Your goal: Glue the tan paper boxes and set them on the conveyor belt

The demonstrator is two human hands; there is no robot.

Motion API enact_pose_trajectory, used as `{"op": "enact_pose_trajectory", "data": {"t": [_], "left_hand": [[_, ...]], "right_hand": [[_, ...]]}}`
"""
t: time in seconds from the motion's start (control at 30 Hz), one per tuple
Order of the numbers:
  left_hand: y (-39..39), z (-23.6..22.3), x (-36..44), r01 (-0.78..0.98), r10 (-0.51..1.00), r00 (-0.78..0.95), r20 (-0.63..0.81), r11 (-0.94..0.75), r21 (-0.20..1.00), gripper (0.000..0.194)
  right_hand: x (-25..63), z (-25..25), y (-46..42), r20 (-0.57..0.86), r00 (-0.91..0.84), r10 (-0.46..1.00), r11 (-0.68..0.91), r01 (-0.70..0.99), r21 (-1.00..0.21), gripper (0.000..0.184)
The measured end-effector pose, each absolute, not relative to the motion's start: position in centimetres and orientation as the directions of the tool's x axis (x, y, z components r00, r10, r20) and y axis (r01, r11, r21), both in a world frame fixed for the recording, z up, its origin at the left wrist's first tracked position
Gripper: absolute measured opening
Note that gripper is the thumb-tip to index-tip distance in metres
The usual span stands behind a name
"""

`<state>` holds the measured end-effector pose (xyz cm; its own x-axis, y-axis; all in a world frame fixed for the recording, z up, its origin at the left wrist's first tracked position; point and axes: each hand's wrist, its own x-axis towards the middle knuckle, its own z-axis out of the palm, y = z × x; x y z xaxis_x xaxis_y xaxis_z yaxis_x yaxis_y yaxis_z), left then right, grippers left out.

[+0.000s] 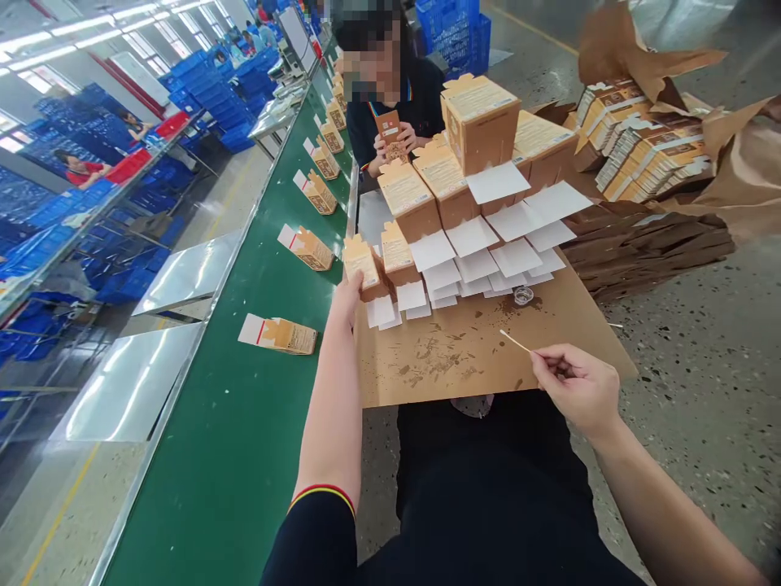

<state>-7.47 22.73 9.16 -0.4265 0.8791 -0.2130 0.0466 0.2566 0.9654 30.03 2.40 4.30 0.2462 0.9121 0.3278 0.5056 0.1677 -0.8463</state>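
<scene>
Beside the green conveyor (207, 464): cotton swab (516, 341) in my right hand (577, 384), printed carton (364, 262) at my left hand (347, 298)

Head view. Right has the swab pinched near its rear end; tip hangs over the speckled cardboard sheet (384, 378), short of the clear round dish (523, 295). Left touches the carton's near corner, left end of the stacked cartons (482, 134); can't tell if it's clenched. My judgement: light pinch for control, tip off the cardboard, carton steadied.

The left arm (329, 391) is stretched toward twelve o'clock, the left hand (348, 295) held at its far end; the right forearm (671, 492) is angled toward ten o'clock, the right hand (577, 384) pinched at thumb and forefinger.
</scene>
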Motion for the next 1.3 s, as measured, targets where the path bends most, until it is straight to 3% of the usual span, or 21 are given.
{"op": "enact_pose_trajectory", "data": {"t": [0.13, 0.2, 0.4, 0.53, 0.67, 0.83, 0.97, 1.1, 1.3], "left_hand": [[16.3, 8.4, -8.0, -0.050, 0.879, -0.476, 0.010, -0.038, 0.998, 0.053], [12.3, 7.8, -7.9, -0.116, 0.904, -0.426, 0.040, -0.098, 0.988, 0.063], [4.0, 4.0, -4.8, -0.253, 0.941, -0.228, -0.252, 0.193, 0.948, 0.079], [3.5, 1.9, -2.8, -0.250, 0.929, -0.256, -0.265, 0.202, 0.947, 0.084], [4.4, 1.6, -2.3, -0.243, 0.927, -0.231, -0.296, 0.240, 0.940, 0.076], [4.6, 1.4, -2.7, -0.253, 0.931, -0.217, -0.292, 0.235, 0.939, 0.071], [4.5, 0.8, -2.8, -0.263, 0.933, -0.250, -0.259, 0.192, 0.946, 0.071], [4.5, 0.8, -2.6, -0.246, 0.938, -0.254, -0.236, 0.173, 0.954, 0.073], [4.6, 1.2, -2.4, -0.185, 0.945, -0.248, -0.215, 0.171, 0.968, 0.074]], "right_hand": [[32.0, 4.8, 3.7, 0.337, 0.289, 0.896, 0.117, 0.578, -0.807, 0.025], [33.3, 5.1, 5.5, 0.335, 0.295, 0.895, 0.073, 0.643, -0.762, 0.025], [35.7, 5.2, 12.2, 0.206, 0.071, 0.976, 0.066, 0.804, -0.591, 0.028], [36.2, 4.4, 14.7, 0.204, -0.003, 0.979, 0.121, 0.815, -0.567, 0.036], [37.2, 4.6, 14.7, 0.228, -0.019, 0.974, 0.150, 0.804, -0.575, 0.041], [34.4, 4.8, 9.2, 0.273, 0.028, 0.962, 0.175, 0.705, -0.687, 0.029], [27.4, 2.6, 3.2, 0.255, -0.202, 0.946, 0.324, 0.515, -0.794, 0.019], [22.3, -0.1, 0.3, 0.294, -0.243, 0.924, 0.377, 0.465, -0.801, 0.020], [21.4, -1.3, -0.1, 0.304, -0.297, 0.905, 0.417, 0.483, -0.770, 0.024]]}}
